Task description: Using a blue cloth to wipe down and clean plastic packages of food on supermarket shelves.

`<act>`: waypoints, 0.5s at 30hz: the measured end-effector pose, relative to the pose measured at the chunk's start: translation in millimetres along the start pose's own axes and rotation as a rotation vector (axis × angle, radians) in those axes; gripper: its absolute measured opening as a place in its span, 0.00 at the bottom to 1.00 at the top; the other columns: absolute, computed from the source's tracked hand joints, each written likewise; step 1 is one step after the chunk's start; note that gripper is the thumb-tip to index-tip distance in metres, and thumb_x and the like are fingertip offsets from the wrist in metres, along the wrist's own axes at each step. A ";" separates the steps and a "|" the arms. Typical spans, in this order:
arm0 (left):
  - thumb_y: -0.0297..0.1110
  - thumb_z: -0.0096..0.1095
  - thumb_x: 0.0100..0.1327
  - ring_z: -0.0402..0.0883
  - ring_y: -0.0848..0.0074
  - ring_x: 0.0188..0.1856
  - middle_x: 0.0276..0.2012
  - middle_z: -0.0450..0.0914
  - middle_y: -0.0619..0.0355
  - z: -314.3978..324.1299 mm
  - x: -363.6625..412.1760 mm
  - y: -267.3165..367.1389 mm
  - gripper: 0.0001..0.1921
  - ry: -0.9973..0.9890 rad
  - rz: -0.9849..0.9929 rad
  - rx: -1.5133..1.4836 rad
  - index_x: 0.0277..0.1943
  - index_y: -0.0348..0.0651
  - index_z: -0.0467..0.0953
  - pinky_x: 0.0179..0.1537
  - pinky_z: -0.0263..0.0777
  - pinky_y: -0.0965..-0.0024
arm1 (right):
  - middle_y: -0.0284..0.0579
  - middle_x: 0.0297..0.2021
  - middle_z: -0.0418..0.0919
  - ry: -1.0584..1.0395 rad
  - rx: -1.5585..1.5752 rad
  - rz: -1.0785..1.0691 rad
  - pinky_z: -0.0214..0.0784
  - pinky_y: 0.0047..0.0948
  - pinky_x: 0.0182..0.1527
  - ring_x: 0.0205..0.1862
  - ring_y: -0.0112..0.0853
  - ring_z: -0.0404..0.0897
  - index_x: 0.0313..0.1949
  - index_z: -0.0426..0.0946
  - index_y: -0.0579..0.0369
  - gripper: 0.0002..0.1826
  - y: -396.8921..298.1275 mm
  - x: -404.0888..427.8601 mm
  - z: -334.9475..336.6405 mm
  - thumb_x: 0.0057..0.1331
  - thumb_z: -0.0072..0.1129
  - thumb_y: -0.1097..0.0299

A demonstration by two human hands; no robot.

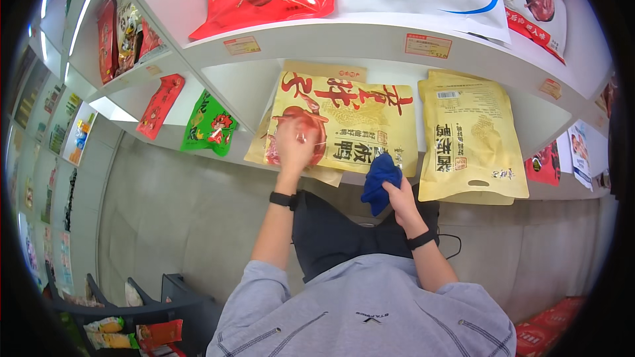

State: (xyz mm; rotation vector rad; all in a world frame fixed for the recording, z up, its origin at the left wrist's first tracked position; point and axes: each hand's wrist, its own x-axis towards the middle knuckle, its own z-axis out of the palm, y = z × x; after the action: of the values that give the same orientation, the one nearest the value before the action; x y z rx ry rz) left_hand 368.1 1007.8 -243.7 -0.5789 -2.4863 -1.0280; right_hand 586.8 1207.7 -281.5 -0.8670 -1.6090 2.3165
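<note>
My left hand [296, 144], blurred, lies over the left part of a yellow duck-food bag [347, 134] with red lettering and a picture of a duck. Its fingers are too blurred to tell whether they grip the plastic. A crumpled blue cloth [381, 184] is in my right hand [404, 203], in front of the bag's lower right corner. More packaging of a similar yellow shows beneath this bag, which juts over the front edge of a white shelf [233, 84]. Both wrists wear black bands.
Right of my hands, a stack of yellow bags [471, 139] overhangs the shelf. A red packet [161, 106] and a green packet [211, 124] lie to the left. Above, the upper shelf edge [322, 37] carries price tags and large bags. Behind at lower left stands a dark rack [188, 302].
</note>
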 end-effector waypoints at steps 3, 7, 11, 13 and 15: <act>0.38 0.68 0.58 0.75 0.55 0.58 0.54 0.77 0.41 -26.4 -8.5 -40.0 0.27 0.055 -0.222 0.083 0.58 0.33 0.73 0.59 0.68 0.58 | 0.40 0.51 0.79 0.022 0.005 -0.057 0.66 0.28 0.58 0.53 0.28 0.76 0.60 0.71 0.59 0.21 -10.4 -1.3 0.5 0.67 0.54 0.75; 0.29 0.66 0.60 0.82 0.72 0.43 0.46 0.81 0.48 -14.6 -35.2 -112.6 0.25 -0.055 -0.489 -0.307 0.59 0.32 0.72 0.44 0.76 0.71 | 0.41 0.51 0.78 -0.008 -0.012 -0.146 0.67 0.29 0.57 0.52 0.28 0.77 0.60 0.71 0.60 0.23 -26.3 -7.1 17.7 0.65 0.54 0.77; 0.23 0.58 0.65 0.83 0.78 0.41 0.43 0.84 0.53 -45.0 -37.8 -116.6 0.21 -0.201 -0.514 -0.693 0.62 0.35 0.72 0.42 0.79 0.73 | 0.43 0.49 0.78 0.020 -0.104 -0.148 0.72 0.30 0.52 0.48 0.29 0.78 0.63 0.66 0.61 0.30 1.5 10.7 49.9 0.60 0.57 0.80; 0.22 0.55 0.66 0.85 0.76 0.41 0.44 0.84 0.55 -99.2 -30.6 -43.2 0.20 -0.295 -0.739 -0.853 0.61 0.35 0.72 0.43 0.79 0.73 | 0.41 0.48 0.78 -0.032 -0.022 -0.119 0.71 0.30 0.52 0.48 0.28 0.77 0.64 0.67 0.61 0.32 -21.6 -3.9 36.0 0.59 0.62 0.75; 0.23 0.56 0.64 0.83 0.77 0.40 0.44 0.84 0.57 -95.3 -31.9 -26.1 0.19 -0.313 -0.686 -0.844 0.59 0.34 0.74 0.43 0.77 0.74 | 0.39 0.49 0.78 -0.040 -0.025 -0.170 0.69 0.29 0.54 0.48 0.27 0.77 0.62 0.69 0.59 0.28 -9.0 0.6 60.4 0.61 0.61 0.75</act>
State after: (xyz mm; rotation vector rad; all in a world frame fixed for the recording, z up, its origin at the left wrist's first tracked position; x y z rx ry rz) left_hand 400.0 914.3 -211.8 -0.0636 -2.4639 -2.4601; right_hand 551.0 1163.7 -259.1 -0.6639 -1.6607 2.2150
